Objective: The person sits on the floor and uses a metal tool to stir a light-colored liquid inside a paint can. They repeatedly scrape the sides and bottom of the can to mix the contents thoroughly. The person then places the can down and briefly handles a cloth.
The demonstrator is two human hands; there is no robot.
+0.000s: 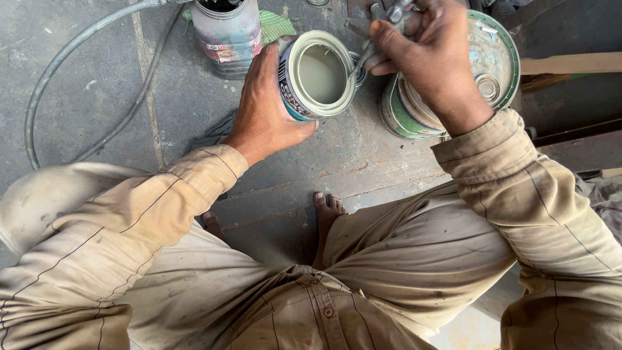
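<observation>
Containers first: small round tin can with pale rim (317, 74), lid off, tilted on the grey concrete floor (91, 78); inside, pale grey-green paint fills most of the can. Left hand (265, 107) wraps the can's side, fingers curled behind it, thumb pressed along the near wall. Right hand (431, 55) is closed round a metal plier-like tool (382, 19); the tool's slim tip reaches the can's right rim. Under the right wrist sits a larger round metal drum with green-banded, paint-smeared top (492, 58), its small bung closed; contents not visible. Further up, a clear plastic jar with stained label (227, 29), dark at the mouth, stands on a green cloth (275, 24).

Hidden or unclear: jar top cut off by the frame edge; the tool's jaws are blurred; a second small can behind the held one shows only as a striped sliver. Grey hose (58, 71) runs off the frame.

Counts: two hands, two bare feet, one hose, one tool, three clearly seen containers.
</observation>
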